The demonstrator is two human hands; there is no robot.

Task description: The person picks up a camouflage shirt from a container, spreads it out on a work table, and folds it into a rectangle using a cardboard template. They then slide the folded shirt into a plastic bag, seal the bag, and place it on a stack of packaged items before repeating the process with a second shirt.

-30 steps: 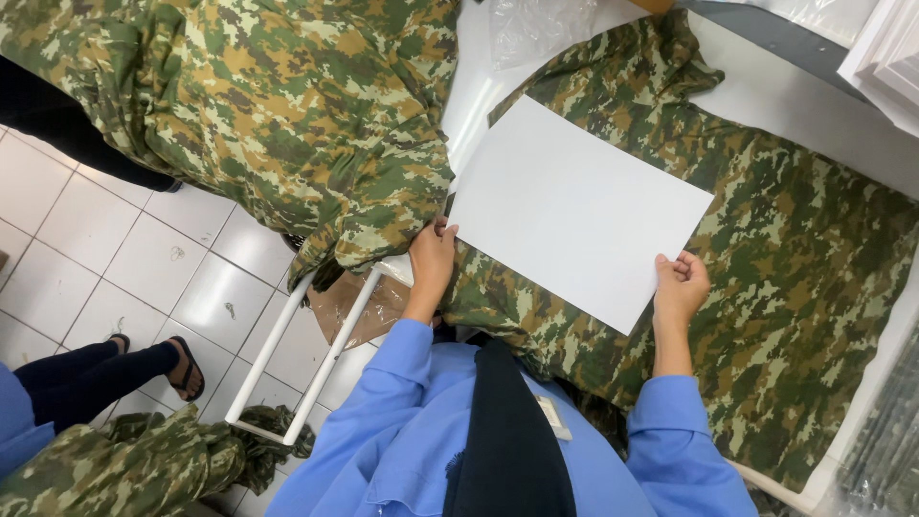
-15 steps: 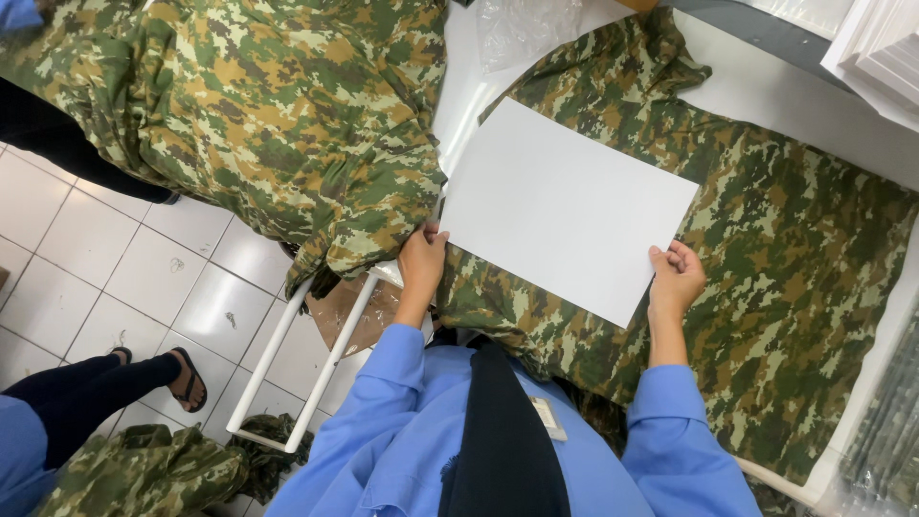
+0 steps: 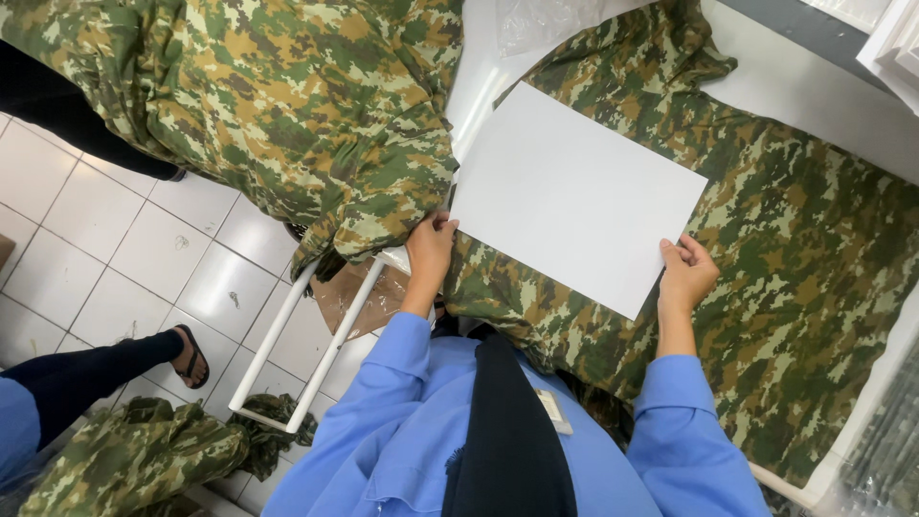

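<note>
So there's a white sheet of card (image 3: 577, 196), plain and rectangular, lying tilted on a camouflage garment (image 3: 804, 287) that's spread flat over the white tabletop (image 3: 814, 91). Both hands are on it. The left hand (image 3: 431, 251) has the near left corner, fingers (image 3: 438, 225) closed together on the edge of the sheet right where the garment runs up to the table's side. The right hand (image 3: 685, 274) has the near right corner, fingers curled and pinched on that edge too. The sheet looks flat against the fabric, though I can't tell if it's lifted a hair at the held corners.

Both arms are in light blue sleeves (image 3: 675, 421), and a long black strip of cloth (image 3: 507, 431) hangs down the middle of the person's front.

To the left, a big heap of the same camouflage fabric (image 3: 278, 105) droops over the table edge, touching the spread garment near the left hand. Below it there's a white metal frame (image 3: 306, 345) and a bit of brown cardboard (image 3: 359, 297) over a white tiled floor (image 3: 124, 249). Another bundle of camouflage cloth (image 3: 134, 460) sits on the floor bottom left, and next to it is somebody else's leg in dark trousers with a sandalled foot (image 3: 187, 356).
</note>
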